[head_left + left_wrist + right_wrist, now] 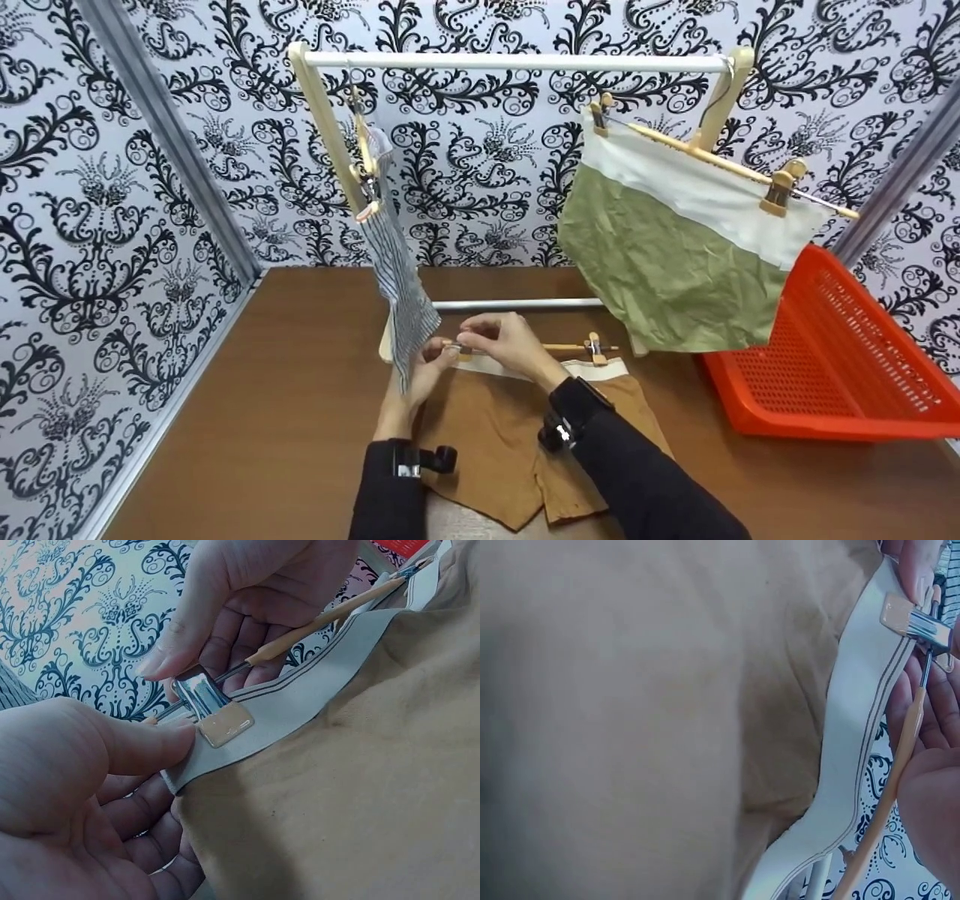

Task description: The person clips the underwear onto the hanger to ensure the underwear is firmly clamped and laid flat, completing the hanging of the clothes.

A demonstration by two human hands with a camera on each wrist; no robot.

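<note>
Brown shorts (480,427) with a white waistband (330,690) lie on the table below a clip hanger (562,347). My left hand (427,367) pinches the waistband's left corner, thumb on top, right beside a metal clip with a tan pad (225,725). From the far side, my right hand (510,345) holds this same clip at its upper end, thumb over it and fingers behind the hanger bar (300,630). The clip's pad lies over the waistband. Nearer the hanger's other end, a second clip (596,349) sits at the waistband's right part.
A rack with a white top rail (517,62) stands behind. Hanging from it are a striped garment (401,277) at left, close by my left hand, and a green garment (660,255) at right. A red basket (757,420) stands at the right on the brown table (262,420).
</note>
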